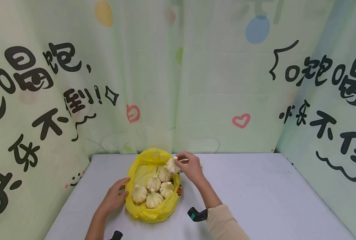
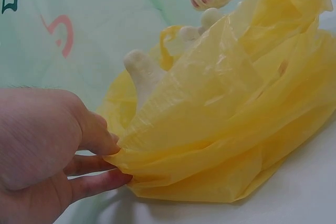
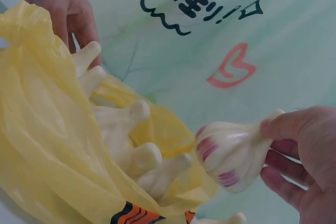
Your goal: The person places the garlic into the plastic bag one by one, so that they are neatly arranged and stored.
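A yellow plastic bag (image 1: 153, 216) stands with its mouth spread wide, several whitish garlic bulbs (image 1: 154, 199) inside it. At the bag's left side my left hand (image 1: 114, 196) pinches a fold of the plastic between thumb and fingers, as the left wrist view shows. My right hand (image 1: 191, 166) grips one garlic bulb (image 3: 228, 156) by its stem end, over the bag's far right rim. Purple-pink streaks mark this bulb's rounded side. In the right wrist view the stems of other bulbs (image 3: 142, 156) poke up behind the bag's wall.
The bag rests on a white table (image 1: 241, 193). Behind and beside the table hangs a pale green curtain (image 1: 208, 83) with black lettering and coloured shapes. Orange and black print (image 3: 136, 214) shows on the bag's side. A black wrist strap (image 1: 197, 214) sits by the right sleeve.
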